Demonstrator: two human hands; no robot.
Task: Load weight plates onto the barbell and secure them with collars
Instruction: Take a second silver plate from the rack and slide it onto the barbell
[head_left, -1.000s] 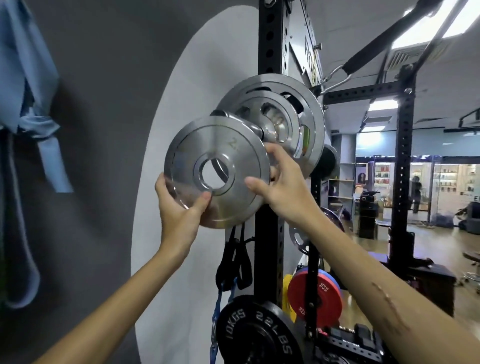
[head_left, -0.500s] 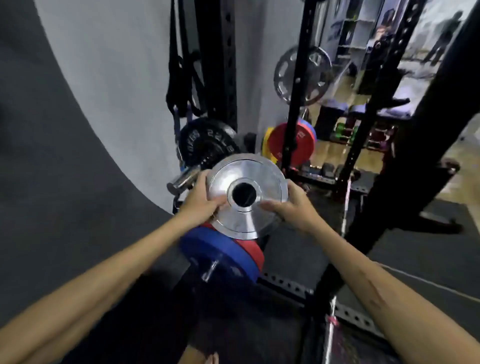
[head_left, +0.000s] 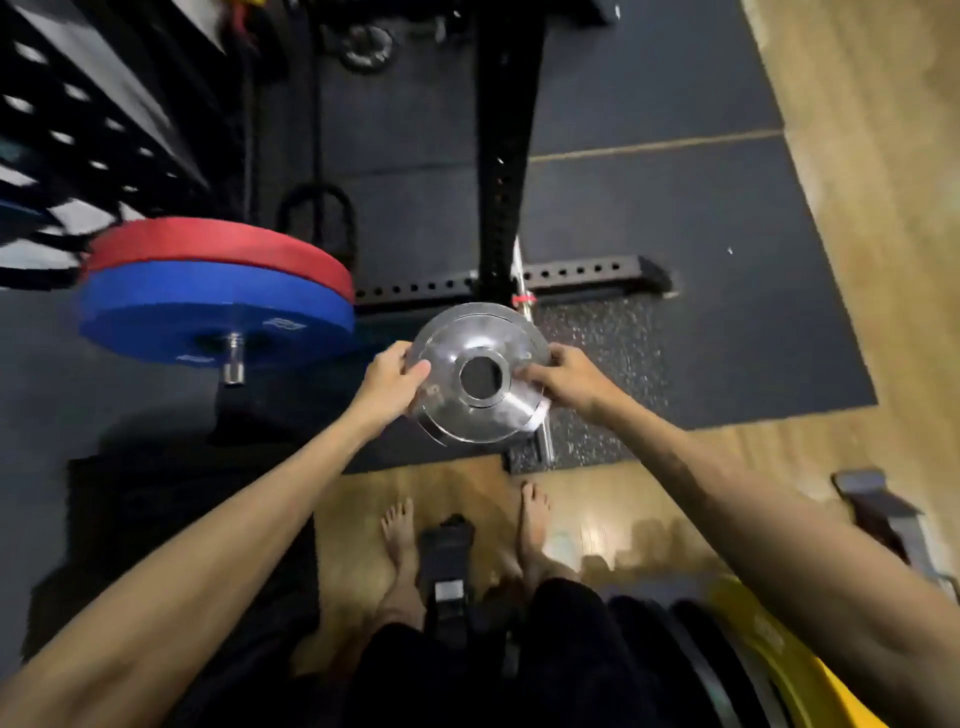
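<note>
I hold a small silver weight plate flat in front of me, its centre hole facing up. My left hand grips its left rim and my right hand grips its right rim. To the left, a blue plate and a red plate sit on a barbell, whose steel sleeve end sticks out toward me. The silver plate is to the right of that sleeve, apart from it. No collar is visible.
A black rack upright and its perforated base stand on dark rubber mats. A thin steel bar lies under the silver plate. My bare feet stand on wooden floor. Black and yellow plates lie at the lower right.
The silver plate came off the high rack peg, down to waist height. My view has tipped down to the floor, and the loaded plates now lie to the left of the plate.
</note>
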